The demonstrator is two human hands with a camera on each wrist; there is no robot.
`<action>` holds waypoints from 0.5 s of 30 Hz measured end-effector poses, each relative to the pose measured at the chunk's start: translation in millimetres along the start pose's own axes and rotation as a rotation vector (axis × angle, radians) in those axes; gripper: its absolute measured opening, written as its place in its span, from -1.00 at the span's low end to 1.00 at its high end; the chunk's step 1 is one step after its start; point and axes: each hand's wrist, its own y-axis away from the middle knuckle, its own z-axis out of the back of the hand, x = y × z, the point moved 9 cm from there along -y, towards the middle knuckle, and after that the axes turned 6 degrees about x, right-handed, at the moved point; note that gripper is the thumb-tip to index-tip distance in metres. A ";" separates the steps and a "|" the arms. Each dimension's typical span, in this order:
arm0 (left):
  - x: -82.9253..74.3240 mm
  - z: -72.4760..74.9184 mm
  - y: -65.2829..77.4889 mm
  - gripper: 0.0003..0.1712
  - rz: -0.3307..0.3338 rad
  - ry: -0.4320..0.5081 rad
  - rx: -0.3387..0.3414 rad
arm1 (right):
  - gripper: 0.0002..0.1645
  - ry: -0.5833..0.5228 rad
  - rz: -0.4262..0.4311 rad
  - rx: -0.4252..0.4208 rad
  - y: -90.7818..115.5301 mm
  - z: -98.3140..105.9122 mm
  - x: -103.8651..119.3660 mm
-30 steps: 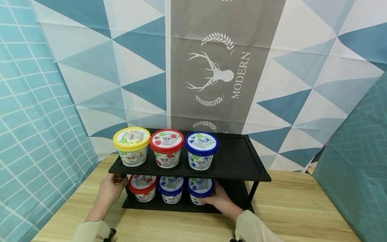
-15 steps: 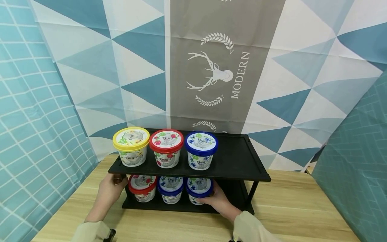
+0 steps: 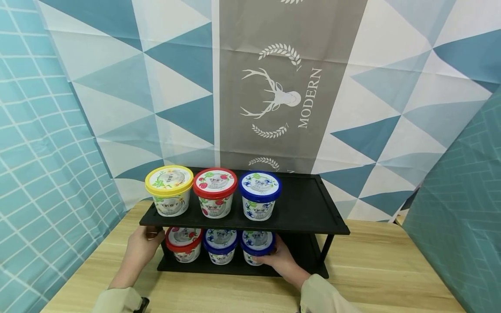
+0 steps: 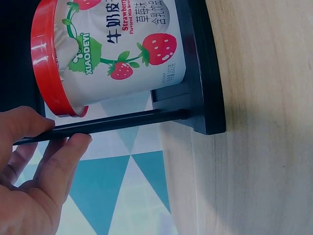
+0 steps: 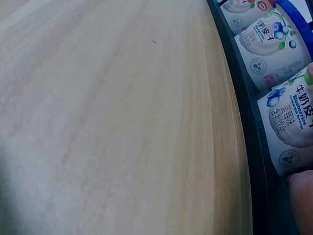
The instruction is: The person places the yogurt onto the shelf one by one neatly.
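Observation:
A black two-tier rack (image 3: 307, 204) stands on the wooden table. My left hand (image 3: 144, 244) is at its left end; in the left wrist view, thumb and fingers pinch the slim black post (image 4: 117, 121). On the lower tier a red-lidded strawberry milk tub (image 4: 120, 49) sits beside that post. To its right come a blue-lidded tub (image 3: 220, 245) and then a blueberry milk tub (image 3: 256, 244). My right hand (image 3: 285, 263) grips this last one from its right side, thumb in front. The right wrist view shows the same blueberry tub (image 5: 288, 120) with only bits of my fingers.
On the upper tier stand a yellow-lidded tub (image 3: 170, 191), a red-lidded tub (image 3: 215, 193) and a blue-lidded tub (image 3: 260, 195). A right post (image 3: 327, 248) props up the rack. Patterned sheets (image 3: 270, 87) hang behind and at both sides of the table (image 3: 219, 293).

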 end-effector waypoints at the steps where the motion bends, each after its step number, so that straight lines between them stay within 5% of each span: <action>1: -0.1 0.0 -0.1 -0.67 -0.003 0.000 -0.001 | 0.14 0.003 0.001 -0.006 0.2 0.1 0.4; 15: 0.3 0.2 0.3 -0.68 -0.001 -0.004 -0.002 | 0.17 0.019 -0.023 -0.046 1.0 0.8 -2.3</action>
